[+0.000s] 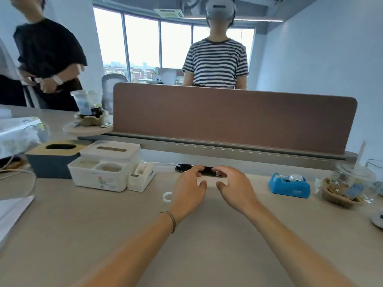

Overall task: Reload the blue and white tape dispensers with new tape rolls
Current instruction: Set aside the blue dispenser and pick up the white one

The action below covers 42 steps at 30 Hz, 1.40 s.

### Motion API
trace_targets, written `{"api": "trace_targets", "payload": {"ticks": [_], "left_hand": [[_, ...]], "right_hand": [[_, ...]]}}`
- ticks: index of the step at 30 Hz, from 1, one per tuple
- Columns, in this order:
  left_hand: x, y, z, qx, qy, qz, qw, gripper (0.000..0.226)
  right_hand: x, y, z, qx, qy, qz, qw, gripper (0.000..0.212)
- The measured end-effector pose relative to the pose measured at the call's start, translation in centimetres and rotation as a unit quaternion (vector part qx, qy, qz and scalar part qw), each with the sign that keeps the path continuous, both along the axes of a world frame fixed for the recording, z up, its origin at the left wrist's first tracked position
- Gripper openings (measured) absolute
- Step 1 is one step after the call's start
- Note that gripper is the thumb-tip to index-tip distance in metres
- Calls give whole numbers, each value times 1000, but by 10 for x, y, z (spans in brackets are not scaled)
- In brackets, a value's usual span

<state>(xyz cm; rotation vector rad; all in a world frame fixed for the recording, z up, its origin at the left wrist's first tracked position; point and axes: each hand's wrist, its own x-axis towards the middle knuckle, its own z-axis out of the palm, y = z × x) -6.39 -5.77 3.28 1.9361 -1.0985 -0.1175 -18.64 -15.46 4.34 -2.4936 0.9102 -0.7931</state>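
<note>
My left hand (187,189) and my right hand (236,189) meet at the middle of the desk. Their fingertips pinch a small pale tape roll (202,180) between them, and the fingers hide most of it. A white ring-shaped tape core (166,196) lies on the desk just left of my left hand. The white tape dispenser (141,177) stands further left, against a white organiser box. Apart to the right stands the blue tape dispenser (289,185), with a roll showing in its top.
A black oval cable port (182,167) lies just beyond my hands, below a brown desk divider (234,119). A white organiser (99,172) and grey tissue box (51,160) stand left; cups and a snack holder (339,192) right. Two people stand behind the desk.
</note>
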Motion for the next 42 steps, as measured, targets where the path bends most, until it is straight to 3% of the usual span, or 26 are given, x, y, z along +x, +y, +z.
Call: {"api": "trace_targets", "payload": {"ticks": [5, 6, 8, 11, 16, 19, 25, 31, 37, 42], "left_hand": [[47, 56, -3, 75, -72, 71, 992, 46], [56, 65, -5, 75, -61, 91, 991, 44], [74, 78, -11, 30, 43, 133, 990, 42], [97, 89, -26, -42, 188, 211, 958, 49], [107, 84, -37, -57, 208, 285, 934, 44], [104, 80, -34, -16, 181, 320, 930, 38], [103, 69, -35, -5, 169, 356, 919, 40], [96, 45, -34, 23, 152, 385, 910, 61], [104, 47, -31, 9, 167, 377, 911, 42], [122, 67, -29, -6, 174, 317, 932, 33]], "right_hand": [[44, 32, 1, -33, 52, 40, 997, 44], [52, 36, 1, -35, 58, 47, 997, 43], [64, 43, 0, -29, 61, 60, 996, 44], [77, 49, -2, -15, 64, 75, 995, 48], [88, 50, -5, -1, 70, 93, 993, 48], [89, 51, -5, 4, 69, 102, 992, 49], [85, 46, -4, 4, 59, 116, 991, 48], [77, 40, -7, 10, 48, 128, 991, 45], [65, 36, -15, 31, 44, 140, 989, 44], [62, 34, -14, 44, 47, 143, 988, 43]]}}
